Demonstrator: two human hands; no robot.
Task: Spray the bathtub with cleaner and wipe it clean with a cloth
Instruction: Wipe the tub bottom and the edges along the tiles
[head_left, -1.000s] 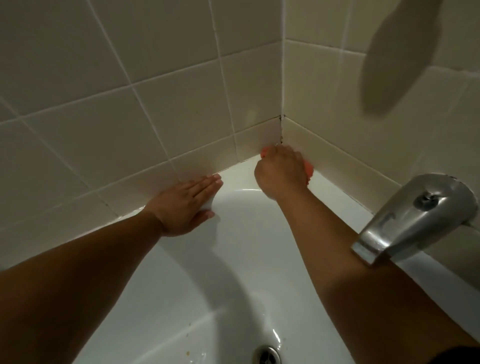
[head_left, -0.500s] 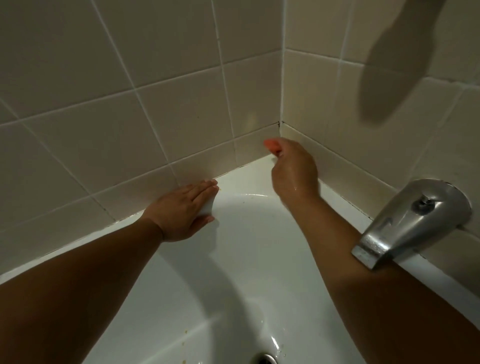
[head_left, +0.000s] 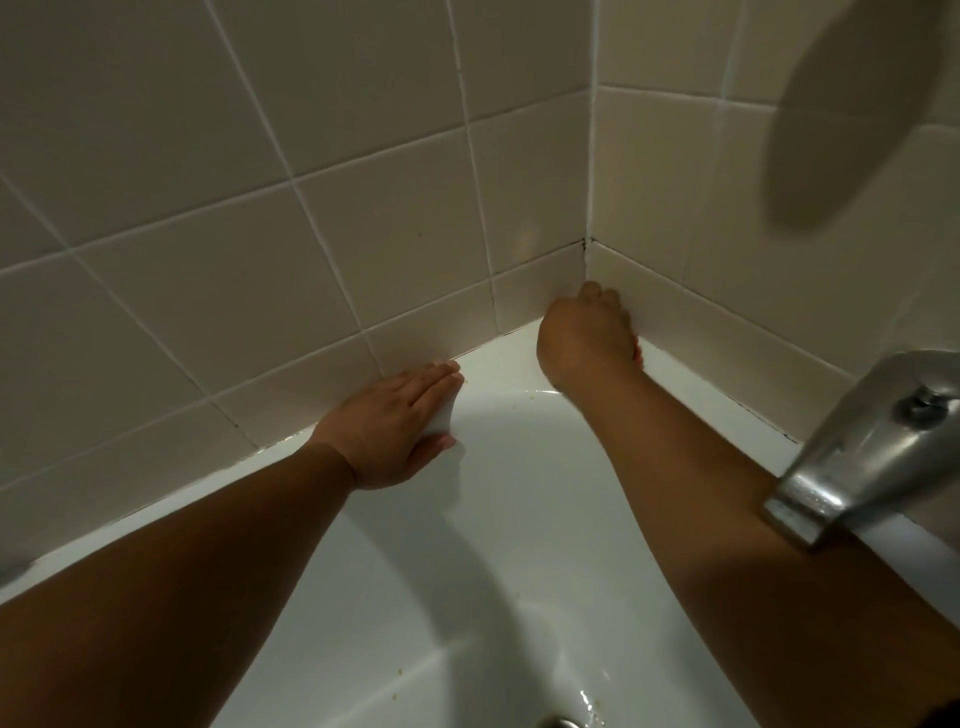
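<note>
We see first the tiled walls (head_left: 270, 218), two beige walls that meet in a corner at the upper right, with pale grout lines and some dark spots in the corner joint. A large soft shadow (head_left: 831, 124) falls on the right wall. Below the tiles lies the white bathtub (head_left: 395, 597); its rim runs along both walls and its basin curves down toward us. Small yellowish specks sit on the rim and on the basin floor, and some water drops shine near the drain (head_left: 558, 722), which shows only in part at the bottom edge. At the right a metal spout (head_left: 862, 447) sticks out above the rim, and the right forearm passes under it.

Both arms reach forward and the hands are well apart. The left hand (head_left: 395, 421) lies flat with the palm down on the rim, fingers straight and together, their tips touching the lowest tile, the thumb hanging over the inner edge. The right hand (head_left: 584, 332) is curled into a fist and pressed into the corner, where the rim meets both walls. At its right side a small reddish edge of the cloth (head_left: 637, 351) shows; the rest is hidden, so the fist seems closed on it.
</note>
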